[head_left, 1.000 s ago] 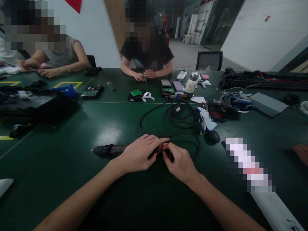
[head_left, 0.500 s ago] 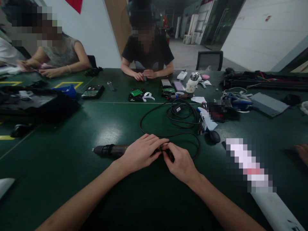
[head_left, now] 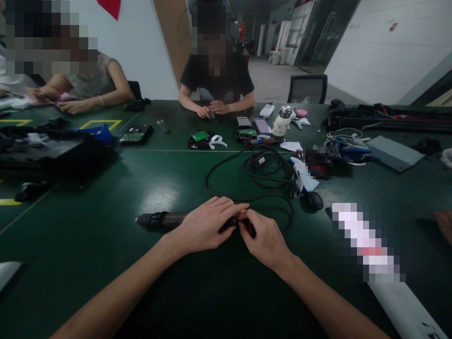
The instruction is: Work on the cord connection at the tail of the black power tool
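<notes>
A dark, inline electric screwdriver lies on the green table, its bit pointing left. My left hand is wrapped over its body from above, hiding much of the casing. At its rear end, my right hand pinches with thumb and fingers close against the left fingertips. What the right fingers hold is small and mostly covered, so I cannot make it out. A black cable loops on the table behind and beside my right hand.
Coiled cable lies farther back, near a black mouse. Hard drives and a white cup stand beyond. A long white box is at right, a black tray at left. Two co-workers sit across.
My left thumb and fingers shift very slightly around the screwdriver's rear end. Otherwise both hands and the screwdriver stay in place.
</notes>
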Demonstrator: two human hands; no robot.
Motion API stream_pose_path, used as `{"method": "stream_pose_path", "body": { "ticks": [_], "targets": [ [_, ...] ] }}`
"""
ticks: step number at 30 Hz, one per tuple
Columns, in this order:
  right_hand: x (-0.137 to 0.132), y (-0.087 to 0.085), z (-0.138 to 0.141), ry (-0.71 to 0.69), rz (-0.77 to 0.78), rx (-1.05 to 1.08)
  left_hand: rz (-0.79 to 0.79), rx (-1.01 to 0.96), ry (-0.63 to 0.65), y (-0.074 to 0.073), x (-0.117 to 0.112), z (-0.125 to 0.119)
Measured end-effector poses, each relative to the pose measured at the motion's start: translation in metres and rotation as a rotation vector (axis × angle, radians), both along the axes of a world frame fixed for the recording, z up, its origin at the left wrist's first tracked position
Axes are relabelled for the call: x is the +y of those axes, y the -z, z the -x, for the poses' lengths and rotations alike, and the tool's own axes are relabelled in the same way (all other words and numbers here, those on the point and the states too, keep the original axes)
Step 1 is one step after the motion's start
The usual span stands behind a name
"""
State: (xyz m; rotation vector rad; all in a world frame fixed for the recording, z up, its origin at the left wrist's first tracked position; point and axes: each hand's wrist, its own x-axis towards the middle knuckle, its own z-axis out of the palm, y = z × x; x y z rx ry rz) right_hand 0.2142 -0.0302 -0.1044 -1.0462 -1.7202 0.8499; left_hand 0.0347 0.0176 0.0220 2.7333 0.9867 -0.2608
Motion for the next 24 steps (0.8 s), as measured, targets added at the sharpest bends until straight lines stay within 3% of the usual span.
{"method": "stream_pose_path", "body": {
  "ticks": [12, 17, 24],
  "targets": [
    [0.0001, 0.0019, 0.0012, 0.001, 0.012, -0.006, 0.002, 0.002, 0.026, -0.001, 0.0001, -0.0015],
    [-0.0002, 0.0017, 0.0011, -0.003, 0.016, 0.01, -0.072, 0.035, 0.026, 0.0016, -0.0002, -0.0007],
    [0.0004, 0.0015, 0.0008, 0.0, 0.022, 0.015, -0.021, -0.005, 0.032, 0.0005, -0.0001, 0.0003]
  ]
}}
